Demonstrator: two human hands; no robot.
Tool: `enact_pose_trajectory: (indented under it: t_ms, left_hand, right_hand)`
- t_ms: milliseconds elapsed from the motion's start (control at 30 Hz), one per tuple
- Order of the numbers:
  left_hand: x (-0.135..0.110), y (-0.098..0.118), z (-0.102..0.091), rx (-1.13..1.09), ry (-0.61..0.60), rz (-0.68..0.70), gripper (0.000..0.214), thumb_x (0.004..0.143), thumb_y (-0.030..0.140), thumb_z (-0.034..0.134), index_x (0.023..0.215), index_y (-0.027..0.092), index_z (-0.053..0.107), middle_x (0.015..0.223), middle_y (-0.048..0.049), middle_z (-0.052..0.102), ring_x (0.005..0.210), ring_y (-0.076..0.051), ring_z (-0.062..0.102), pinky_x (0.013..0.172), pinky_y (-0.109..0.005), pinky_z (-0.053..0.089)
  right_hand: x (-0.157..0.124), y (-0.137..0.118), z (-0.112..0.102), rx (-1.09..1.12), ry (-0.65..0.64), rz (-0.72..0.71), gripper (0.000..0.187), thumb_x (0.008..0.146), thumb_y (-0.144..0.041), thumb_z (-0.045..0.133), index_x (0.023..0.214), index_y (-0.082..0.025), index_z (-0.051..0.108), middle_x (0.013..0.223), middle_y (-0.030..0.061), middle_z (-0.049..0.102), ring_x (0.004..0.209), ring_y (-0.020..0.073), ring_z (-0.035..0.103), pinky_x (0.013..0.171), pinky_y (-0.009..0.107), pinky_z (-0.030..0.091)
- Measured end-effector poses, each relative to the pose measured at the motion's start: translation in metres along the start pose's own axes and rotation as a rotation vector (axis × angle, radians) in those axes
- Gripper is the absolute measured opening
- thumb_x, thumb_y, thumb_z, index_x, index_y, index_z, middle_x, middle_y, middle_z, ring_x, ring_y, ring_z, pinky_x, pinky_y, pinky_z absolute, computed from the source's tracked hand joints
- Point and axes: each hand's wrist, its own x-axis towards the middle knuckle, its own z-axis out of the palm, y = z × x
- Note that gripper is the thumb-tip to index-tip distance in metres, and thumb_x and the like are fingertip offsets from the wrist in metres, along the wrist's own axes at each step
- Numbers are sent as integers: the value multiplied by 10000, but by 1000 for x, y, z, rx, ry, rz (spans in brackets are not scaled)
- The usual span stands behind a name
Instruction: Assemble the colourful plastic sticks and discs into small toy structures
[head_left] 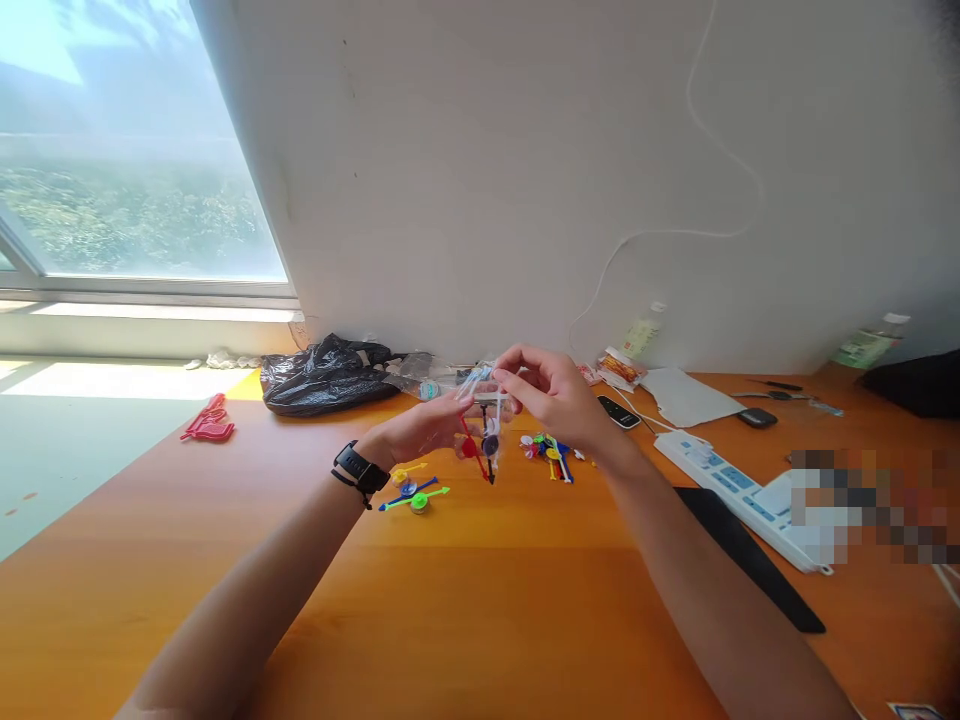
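Above the middle of the table, my left hand [427,420] is closed around a clear plastic bag [491,400]. Inside the bag show small plastic arrow pieces in red, black and white, some with round discs. The fingers of my right hand [544,390] pinch the bag's upper edge. Just below my left hand lie arrow pieces with round centres: a yellow one [409,472], a blue one [409,488] and a green one [420,502]. A pile of small coloured pieces [551,452] rests below my right hand.
A black plastic bag [322,375] and a clear bottle [427,375] lie along the wall. At the left is a red toy gun [210,420]. To the right are a power strip [735,490], a black flat object [750,550], a remote [619,411] and white paper [690,395].
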Motion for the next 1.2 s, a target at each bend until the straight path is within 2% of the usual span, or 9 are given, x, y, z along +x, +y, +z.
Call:
enact_pose_trajectory:
  t_ms: [133,233,333,433,500,633,733,900,1200]
  left_hand:
    - [4,-22,2,-380,-214,-149,753,848,811,577,1350,251,603,1233,-177,717,1150,-414,697,990,-602,489]
    - [4,-21,2,-420,-167,-137,685,872,745,588,1324,232,619,1198,-173,725,1135,-414,700,995,-612,482]
    - [2,-8,-6,-386,-71,-142,577,934,606,582,1362,220,607,1165,-158,729,1097,-377,711,996,-602,495]
    - [-1,3,-23,-420,10,-168,515,976,533,562,1371,204,604,1136,-153,740,1045,-342,725,1016,-615,490]
    - [-2,6,-35,-426,84,-174,467,986,507,569,1339,206,620,1110,-143,753,1027,-327,731,1025,-616,487]
    - [-2,4,-51,-395,230,-164,436,952,481,633,1276,189,646,1102,-143,766,1033,-322,737,1004,-560,520]
    - [-1,-1,-55,-399,292,-184,435,935,456,670,1271,182,636,1106,-144,765,1034,-319,743,1002,-558,530]
    - [-1,-4,-56,-411,270,-188,426,948,444,658,1280,179,631,1113,-155,774,1029,-329,749,1029,-605,505]
    - [0,-6,-60,-487,145,-211,559,976,611,572,1313,170,637,1168,-189,768,1007,-357,754,1003,-603,498]
  right_hand:
    - [1,5,-1,40,34,1,227,987,-427,631,951,-202,638,748,-22,576,638,124,551,621,261,472]
    - [2,8,-1,36,45,16,251,978,-449,640,1007,-200,659,876,15,649,656,125,588,614,262,485]
    - [3,8,-1,-57,206,-31,283,968,-463,651,1083,-206,675,1048,51,690,653,117,597,599,265,471]
    - [2,8,1,-165,367,-152,237,966,-432,653,958,-197,678,905,27,673,623,114,525,604,271,433]
    - [0,10,5,-161,200,-164,256,967,-416,648,847,-191,676,746,-7,612,593,114,470,576,264,391]
    - [-9,21,37,-139,-356,-119,321,949,-413,687,736,-174,709,646,-27,576,611,111,469,583,243,366]
    - [-21,36,80,-241,-513,-136,182,971,-348,673,962,-200,779,832,0,725,708,125,585,639,234,407]
    - [-45,64,139,-582,-606,-333,289,1014,-214,577,1289,-187,661,1298,111,696,1009,220,678,762,302,494]
    - [-53,69,151,-916,-613,-515,234,998,-83,514,1177,-133,655,1204,142,699,954,234,680,755,331,520]
